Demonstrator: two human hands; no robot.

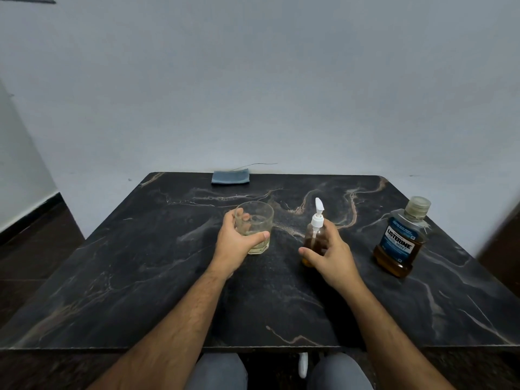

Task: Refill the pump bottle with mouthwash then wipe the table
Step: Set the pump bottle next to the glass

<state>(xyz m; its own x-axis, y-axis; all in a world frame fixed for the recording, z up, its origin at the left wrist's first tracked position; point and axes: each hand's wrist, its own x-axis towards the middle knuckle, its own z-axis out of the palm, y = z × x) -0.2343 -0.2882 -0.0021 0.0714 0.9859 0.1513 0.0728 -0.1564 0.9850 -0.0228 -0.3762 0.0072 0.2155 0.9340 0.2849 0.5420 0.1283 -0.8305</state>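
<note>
Centrally in the frame, the left hand (235, 243) is wrapped around a clear drinking glass (255, 226), fingers curled over its far side and thumb across the near side; the glass stands on the counter (135, 277) with a little pale liquid at its bottom. Just right of it, the right hand (329, 253) grasps the pump bottle (315, 237), thumb on the left of its amber body and fingers round the right side. The bottle stands upright, its white pump head and nozzle pointing up and away. Further right, near the counter's right edge, stands a Listerine Cool Mint mouthwash bottle (401, 239), capped, holding amber liquid in its lower part. At the far edge of the dark marble-patterned counter, upper centre-left, lies a folded blue-grey cloth (230, 176) against the pale wall (253, 80).
</note>
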